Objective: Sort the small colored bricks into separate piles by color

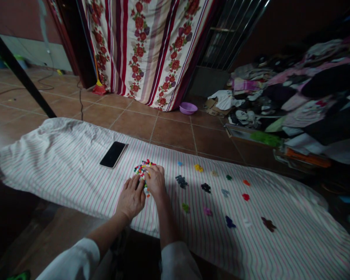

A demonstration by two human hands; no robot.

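Observation:
A pile of small mixed-colour pieces, like little plastic bricks or beads, lies on the striped cloth. My left hand rests at the pile's near left side, its fingers stretched out and lying flat. Over the pile's right side, my right hand has its fingers bent down and drawn together among the pieces; whatever is between the fingertips is hidden. To the right lie small single-colour heaps, among them a yellow heap, a dark grey heap, a black heap and a brown heap.
A phone with a dark screen lies left of the pile on the striped cloth. Beyond are a floral curtain, a purple basin and a red broom. Heaped clothes fill the right side.

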